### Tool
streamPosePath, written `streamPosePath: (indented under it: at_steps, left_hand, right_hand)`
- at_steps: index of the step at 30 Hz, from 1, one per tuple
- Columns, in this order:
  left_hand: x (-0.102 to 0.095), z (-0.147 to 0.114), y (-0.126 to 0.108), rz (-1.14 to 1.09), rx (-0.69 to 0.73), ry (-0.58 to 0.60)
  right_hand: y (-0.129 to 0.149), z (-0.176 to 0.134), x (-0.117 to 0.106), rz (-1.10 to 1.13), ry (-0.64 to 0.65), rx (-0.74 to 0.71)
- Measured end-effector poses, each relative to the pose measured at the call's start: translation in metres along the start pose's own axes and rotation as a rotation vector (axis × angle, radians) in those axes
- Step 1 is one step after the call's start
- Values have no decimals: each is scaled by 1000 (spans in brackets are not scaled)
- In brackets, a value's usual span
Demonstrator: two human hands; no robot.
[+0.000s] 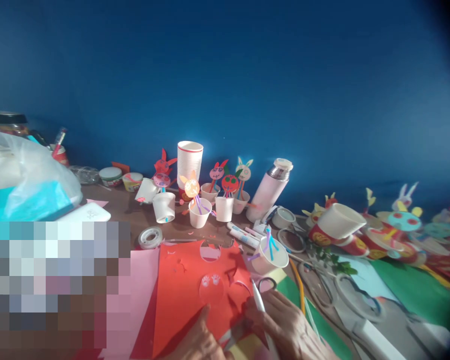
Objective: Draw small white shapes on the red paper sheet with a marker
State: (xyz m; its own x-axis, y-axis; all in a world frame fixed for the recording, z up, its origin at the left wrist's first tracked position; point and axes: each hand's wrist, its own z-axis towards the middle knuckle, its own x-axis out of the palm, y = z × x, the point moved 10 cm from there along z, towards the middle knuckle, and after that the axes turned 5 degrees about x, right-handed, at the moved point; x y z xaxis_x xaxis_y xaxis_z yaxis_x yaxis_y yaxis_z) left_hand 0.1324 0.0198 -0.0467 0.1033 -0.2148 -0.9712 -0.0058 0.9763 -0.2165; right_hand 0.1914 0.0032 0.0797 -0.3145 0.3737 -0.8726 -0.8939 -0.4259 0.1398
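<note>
My right hand (287, 317) is closed around a white pen (258, 295), whose tip points up and away from me. My left hand (200, 337) lies low in the middle, its index finger stretched out to the lower edge of a red paper disc (211, 292). Two white eyes with lashes are drawn on that disc. Beneath it lies a sheet of red paper (168, 300) with a round cut-out at its far edge. A small curved red scrap (241, 280) sits near the pen tip. The rest of my left fingers are mostly out of sight.
Behind the paper stand white paper cups (200, 217) with paper animal faces on sticks. A pink flask (268, 192) stands by the blue wall. Beside my right hand are a cup (272, 260), a yellow-orange strip (298, 285) and green paper (328, 332). A tape roll (150, 237) lies left.
</note>
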Motion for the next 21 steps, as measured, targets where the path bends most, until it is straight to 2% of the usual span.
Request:
streamPosePath:
  at_steps: [3,7,9,12,15,21]
  left_hand:
    - [13,3,4,75,-17,78]
    - [-11,-15,0,148,5,79]
    - [-18,-22,-2,203,19,174]
    - [-26,-23,-3,232,22,240]
    - [-28,-18,-6,251,51,230]
    - [-13,-20,-5,288,78,163]
  right_hand:
    - [-2,-4,0,-35,19,-9]
    - [-12,-8,-4,-53,55,63]
    - [-21,-8,-4,-75,48,143]
    - [-26,-2,-6,-165,-25,206]
    - [-22,8,-7,-287,-96,194]
    - [-24,13,-5,-405,-125,194]
